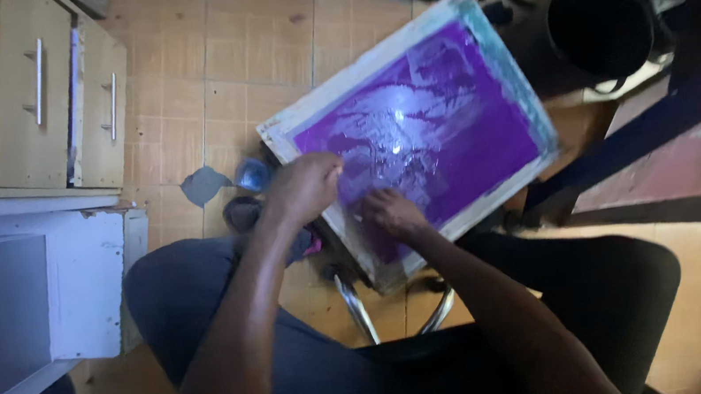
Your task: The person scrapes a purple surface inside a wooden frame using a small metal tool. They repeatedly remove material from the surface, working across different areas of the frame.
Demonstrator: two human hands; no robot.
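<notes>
Under both hands, the screen frame [438, 115] shows streaky purple mesh.

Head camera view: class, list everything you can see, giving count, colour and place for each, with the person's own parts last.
Screen-printing frame: one, pale frame with purple mesh, tilted on the person's lap, centre.
Bucket: one, black, top right.
Cabinet: one, beige with metal handles, top left.
Floor tiles: tan, behind the frame.
Blue scrap: one, on the floor left of the frame.
Chair legs: metal, below the frame.
Left hand: one, on the frame's left edge.
Right hand: one, fingers pressed on the mesh.
</notes>
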